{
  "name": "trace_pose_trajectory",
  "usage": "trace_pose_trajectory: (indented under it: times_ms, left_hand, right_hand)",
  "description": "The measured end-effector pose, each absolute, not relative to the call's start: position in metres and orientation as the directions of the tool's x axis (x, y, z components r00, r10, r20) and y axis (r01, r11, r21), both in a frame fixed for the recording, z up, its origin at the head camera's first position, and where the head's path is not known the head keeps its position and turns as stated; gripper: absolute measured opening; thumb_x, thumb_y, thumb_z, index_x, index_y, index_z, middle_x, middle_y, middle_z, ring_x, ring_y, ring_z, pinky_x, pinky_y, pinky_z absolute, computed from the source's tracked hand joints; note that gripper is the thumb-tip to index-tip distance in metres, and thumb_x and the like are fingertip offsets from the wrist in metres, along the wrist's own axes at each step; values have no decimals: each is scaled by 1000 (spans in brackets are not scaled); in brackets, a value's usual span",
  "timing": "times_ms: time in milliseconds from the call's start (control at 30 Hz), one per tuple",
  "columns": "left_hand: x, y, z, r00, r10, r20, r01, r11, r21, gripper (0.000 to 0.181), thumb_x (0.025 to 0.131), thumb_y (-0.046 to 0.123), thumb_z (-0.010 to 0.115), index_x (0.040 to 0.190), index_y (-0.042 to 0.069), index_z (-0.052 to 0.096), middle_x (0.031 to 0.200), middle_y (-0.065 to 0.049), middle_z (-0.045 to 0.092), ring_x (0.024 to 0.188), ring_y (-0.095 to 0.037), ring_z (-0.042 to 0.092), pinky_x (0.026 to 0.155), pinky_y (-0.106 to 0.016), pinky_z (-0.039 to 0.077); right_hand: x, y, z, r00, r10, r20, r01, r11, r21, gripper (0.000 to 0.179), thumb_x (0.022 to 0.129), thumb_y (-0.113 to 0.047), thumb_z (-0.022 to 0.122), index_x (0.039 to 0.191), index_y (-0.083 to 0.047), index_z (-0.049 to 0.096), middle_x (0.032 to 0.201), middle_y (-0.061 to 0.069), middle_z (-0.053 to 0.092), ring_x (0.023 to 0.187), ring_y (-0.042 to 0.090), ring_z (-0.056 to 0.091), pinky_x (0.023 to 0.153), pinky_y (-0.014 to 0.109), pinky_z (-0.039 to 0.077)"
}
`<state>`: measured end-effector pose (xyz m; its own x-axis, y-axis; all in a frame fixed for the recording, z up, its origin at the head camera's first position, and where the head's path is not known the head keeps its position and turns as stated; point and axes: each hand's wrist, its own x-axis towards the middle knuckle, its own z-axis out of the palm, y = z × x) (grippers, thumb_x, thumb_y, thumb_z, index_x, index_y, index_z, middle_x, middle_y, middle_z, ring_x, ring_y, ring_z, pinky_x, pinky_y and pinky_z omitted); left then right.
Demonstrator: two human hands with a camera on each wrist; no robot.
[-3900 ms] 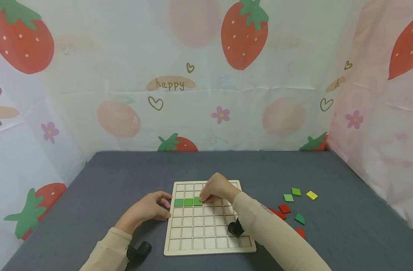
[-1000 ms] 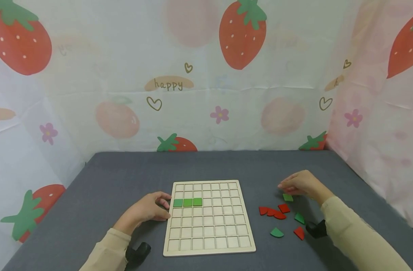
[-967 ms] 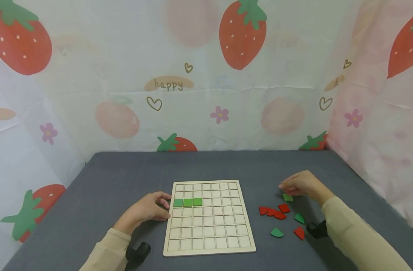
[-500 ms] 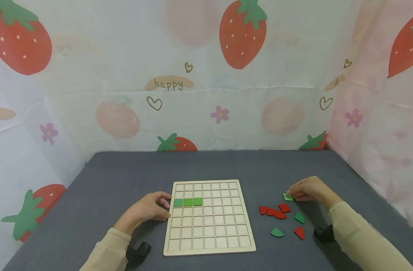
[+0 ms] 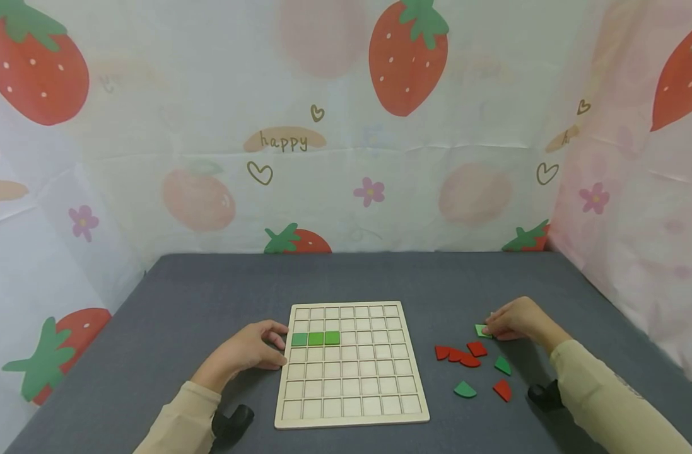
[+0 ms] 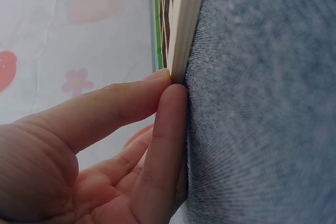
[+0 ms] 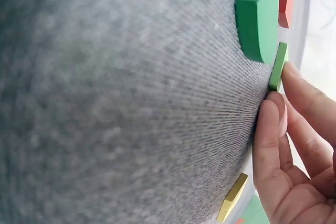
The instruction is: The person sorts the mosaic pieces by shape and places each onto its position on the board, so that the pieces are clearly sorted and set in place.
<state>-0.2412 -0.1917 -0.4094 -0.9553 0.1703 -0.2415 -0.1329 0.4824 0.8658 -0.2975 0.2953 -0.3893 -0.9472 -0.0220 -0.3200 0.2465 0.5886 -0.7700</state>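
In the head view, a pale wooden grid board (image 5: 354,366) lies mid-table, with three green square tiles (image 5: 315,338) side by side in its third row. My left hand (image 5: 252,350) rests at the board's left edge. The left wrist view shows its thumb tip on the rim (image 6: 185,24) and a finger against the side, close to the cloth. Over to the right, my right hand (image 5: 518,320) pinches a light green square tile (image 7: 279,66) at the tabletop, thumb on its upper face, fingertips at its edge; part of the tile is hidden by the fingers.
Near the right hand lie a red square (image 5: 477,349), several red curved pieces (image 5: 469,360) and two green quarter-circles (image 5: 465,389). A yellow tile (image 7: 233,198) appears in the right wrist view. Strawberry-print curtains (image 5: 323,189) stand behind the grey table (image 5: 238,277).
From the board my right hand has moved to the loose pieces, then lowered onto the light green tile. The third tile stays in the row. My left hand keeps its place.
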Motion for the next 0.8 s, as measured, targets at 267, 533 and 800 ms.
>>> trace_pose_trajectory:
  times_ms: [267, 533, 800]
  left_hand:
    - [-241, -191, -410, -958, 157, -241, -137, 489, 862, 62, 77, -9, 76, 134, -8, 51, 95, -11, 56, 76, -16, 62, 70, -33, 59]
    - [-240, -191, -409, -959, 151, -240, -138, 491, 860, 62, 77, -9, 76, 134, -8, 50, 96, -12, 56, 76, -15, 62, 70, -33, 59]
    - [-241, -190, -410, -959, 150, -241, -142, 483, 864, 62, 77, -10, 75, 134, -8, 50, 96, -12, 56, 76, -16, 62, 70, -34, 60]
  right_hand:
    - [-297, 292, -389, -952, -8, -305, 234, 622, -747, 17, 77, -4, 83, 87, 5, 73, 75, 0, 73, 65, 7, 67, 64, 30, 59]
    - [-298, 280, -385, -942, -19, -336, 269, 555, -787, 19, 82, -1, 78, 95, 11, 71, 70, 0, 71, 63, 10, 68, 64, 31, 61]
    - [-300, 258, -381, -945, -83, -317, 229, 525, -820, 20, 82, -2, 78, 97, 11, 72, 71, 3, 73, 63, 11, 69, 64, 29, 61]
